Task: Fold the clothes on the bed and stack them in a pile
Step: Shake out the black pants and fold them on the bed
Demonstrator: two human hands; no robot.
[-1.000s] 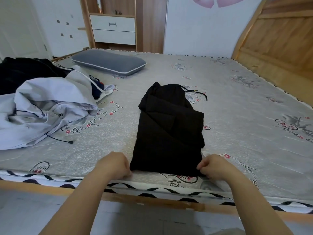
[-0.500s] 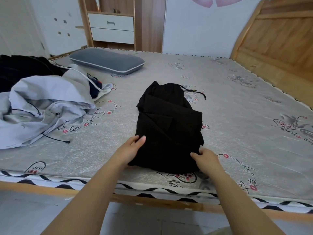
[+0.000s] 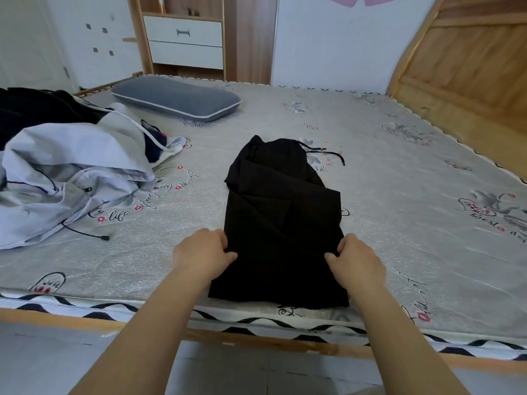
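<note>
Your left hand (image 3: 201,253) and your right hand (image 3: 356,260) each pinch one side edge of the folded black garment (image 3: 282,223) lying on the bed (image 3: 399,195).

Matt black cloth garment (image 3: 281,223), printed grey woven mattress (image 3: 399,195), glossy wooden headboard (image 3: 470,67)

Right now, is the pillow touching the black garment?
No, the pillow lies far back, with bare mattress between it and the black garment.

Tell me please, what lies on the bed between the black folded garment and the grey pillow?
In the head view, only bare printed mattress lies between the black folded garment and the grey pillow; nothing else sits there.
</note>
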